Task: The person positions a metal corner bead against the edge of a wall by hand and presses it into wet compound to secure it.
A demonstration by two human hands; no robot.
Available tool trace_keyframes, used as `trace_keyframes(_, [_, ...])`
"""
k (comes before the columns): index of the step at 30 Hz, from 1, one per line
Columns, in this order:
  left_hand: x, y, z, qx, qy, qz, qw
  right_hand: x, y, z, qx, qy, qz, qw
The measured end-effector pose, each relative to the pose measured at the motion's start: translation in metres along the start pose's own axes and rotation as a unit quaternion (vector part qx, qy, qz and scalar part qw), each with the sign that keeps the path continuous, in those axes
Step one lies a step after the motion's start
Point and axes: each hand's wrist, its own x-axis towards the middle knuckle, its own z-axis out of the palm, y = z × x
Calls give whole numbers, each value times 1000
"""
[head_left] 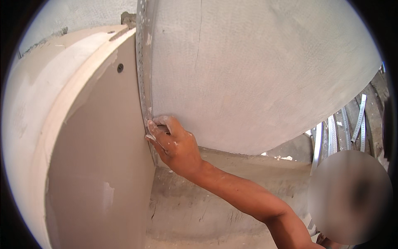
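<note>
My right hand (176, 145) reaches in from the lower right, its fingers curled together and the fingertips pinching a perforated metal corner bead (145, 62). White dust or plaster marks the fingers. The bead runs upright along the corner between a smooth brown-grey board (99, 137) on the left and a pale rough wall (257, 70) on the right. Below my hand, the bead's lower end comes close to a grey ledge. A dark screw head (120, 67) sits in the upper part of the board. My left hand is out of view.
The dusty grey ledge (215, 199) lies beneath the wall. Several loose perforated metal strips (332, 133) rest on the dark floor at the right. A blurred round patch (350, 197) hides part of the lower right. The board's pale edge (70, 99) curves along the left.
</note>
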Motion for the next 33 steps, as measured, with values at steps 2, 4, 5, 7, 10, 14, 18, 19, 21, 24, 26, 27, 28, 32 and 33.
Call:
trace_keyframes(2, [0,1,3,1,-2,1,1000,2,-4,-3,-6,-4,17,1000])
trace_keyframes(4, [3,4,4,1,-3,4,1000,4,-10,-7,-11,-13,47,999])
trace_keyframes(5, [5,5,6,1,-3,6,1000,6,-10,-8,-6,-13,55,998])
trace_keyframes(7, [6,6,8,3,-5,9,1000,7,-9,-8,3,-13,72,997])
trace_keyframes(10, [10,9,10,4,-9,12,1000,10,-4,-7,14,10,53,998])
trace_keyframes(14, [13,12,11,3,-8,20,1000,13,-11,-12,40,0,85,996])
trace_keyframes(18, [17,14,13,3,-12,26,1000,10,-13,-21,18,-3,91,996])
trace_keyframes(19, [18,14,14,2,-12,28,1000,9,-13,-23,14,2,85,996])
trace_keyframes(21, [19,15,16,3,-15,31,999,5,-13,-29,11,-7,111,994])
trace_keyframes(24, [20,17,17,3,-17,35,999,1,-12,-36,0,-6,120,993])
trace_keyframes(26, [23,18,18,2,-18,38,999,-4,-11,-39,-11,-3,119,993])
trace_keyframes(27, [24,17,18,3,-18,40,999,-8,-11,-41,-17,-3,119,993])
trace_keyframes(28, [24,17,18,2,-17,39,999,-11,-11,-42,-23,-2,119,993])
trace_keyframes(32, [28,15,18,1,-17,46,999,-17,-13,-44,-7,-7,138,990])
trace_keyframes(33, [29,15,17,0,-16,47,999,-19,-15,-44,-15,-12,137,990])
